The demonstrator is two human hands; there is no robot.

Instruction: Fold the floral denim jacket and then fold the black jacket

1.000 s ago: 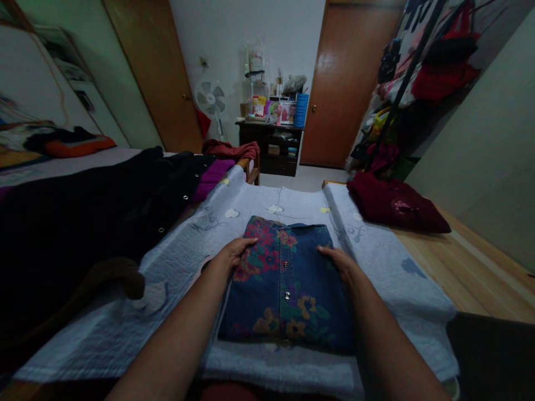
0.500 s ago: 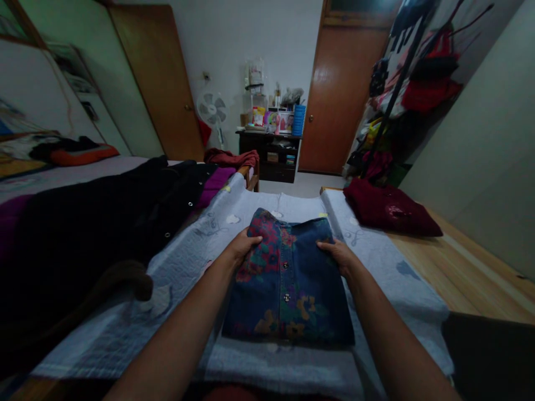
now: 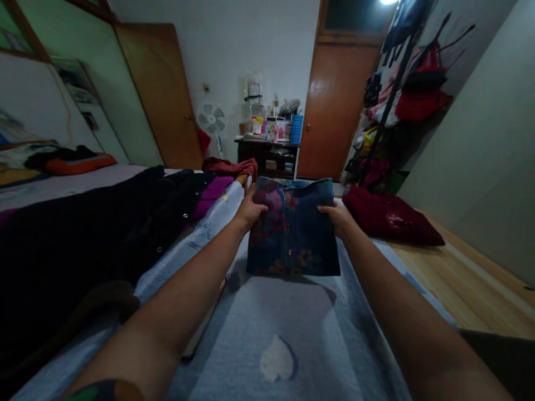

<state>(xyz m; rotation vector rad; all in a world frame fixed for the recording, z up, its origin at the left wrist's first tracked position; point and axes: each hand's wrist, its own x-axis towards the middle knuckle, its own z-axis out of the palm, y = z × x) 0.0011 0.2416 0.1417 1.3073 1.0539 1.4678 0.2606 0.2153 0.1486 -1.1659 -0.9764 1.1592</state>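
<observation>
Left hand (image 3: pixel 249 212) and right hand (image 3: pixel 340 218) outstretched, thumb-inward grip on sides of denim garment (image 3: pixel 301 228)

Blue denim garment (image 3: pixel 295 231), folded to a near-rectangle, front facing the camera. Held up between left grip (image 3: pixel 250 211) and right grip (image 3: pixel 339 219), one per side edge. Metal buttons (image 3: pixel 290 252) run midway between; red-pink flowers beside left grip, yellow-orange ones below, along lower edge.

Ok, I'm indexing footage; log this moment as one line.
left hand: grips denim garment at left | right hand: grips it at right | denim garment: folded, held above pale cloth | maroon garment: lies at right
</observation>
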